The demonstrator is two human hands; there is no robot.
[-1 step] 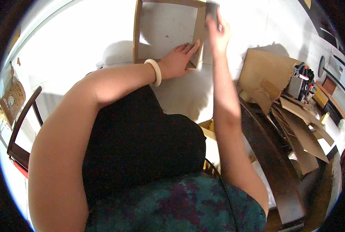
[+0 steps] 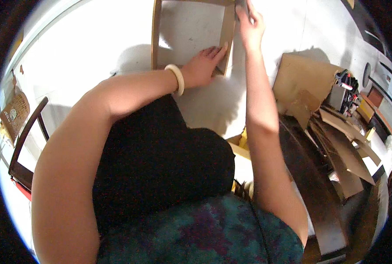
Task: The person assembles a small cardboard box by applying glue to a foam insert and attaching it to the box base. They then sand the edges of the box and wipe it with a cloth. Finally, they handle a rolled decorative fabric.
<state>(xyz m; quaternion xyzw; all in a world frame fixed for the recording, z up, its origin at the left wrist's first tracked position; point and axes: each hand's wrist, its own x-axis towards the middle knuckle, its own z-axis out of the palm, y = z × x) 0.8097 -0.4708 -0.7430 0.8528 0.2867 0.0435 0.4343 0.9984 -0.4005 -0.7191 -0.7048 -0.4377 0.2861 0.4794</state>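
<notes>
A rectangular brown open frame (image 2: 228, 37), like a shallow box with no bottom that I can make out, lies on the white surface ahead of me, its far side cut by the picture's upper edge. My left hand (image 2: 201, 66) rests on its near right corner with fingers spread, the fingertips against the right wall. Beside that wall, on the outside, my right hand (image 2: 252, 28) grips a dark grey flat block (image 2: 241, 3). Only part of the block shows; the top edge cuts it off and the fingers cover some of it, so I cannot tell its exact kind.
To the right lie a brown cardboard piece (image 2: 303, 79), several torn cardboard strips (image 2: 341, 154) and long dark boards (image 2: 312, 193). A grey box of tools (image 2: 342, 94) stands behind them. A dark chair (image 2: 27, 145) is at the left, and a yellow thing (image 2: 243, 143) shows beneath my right forearm.
My right hand has shifted slightly up and to the right with the dark block, along the frame's right side. The left hand stays on the corner.
</notes>
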